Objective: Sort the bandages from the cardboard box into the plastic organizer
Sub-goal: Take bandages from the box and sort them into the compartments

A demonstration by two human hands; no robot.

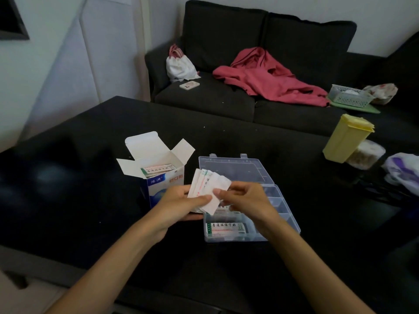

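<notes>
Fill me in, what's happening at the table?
A person is sorting bandages. The left hand holds a fanned stack of bandages while the right hand pinches one off it. The cardboard box stands open with more inside. The plastic organizer lies open, with some bandages already in a near compartment.

Both bare forearms reach forward, left hand (181, 201) and right hand (243, 198) meeting at fingertips, thumbs and fingers curled in a pinching grip.

Two hands, one box, one organizer
One cardboard box (158, 175), one plastic organizer (240, 198), one yellow container (344, 138), one phone (189, 85)
</notes>
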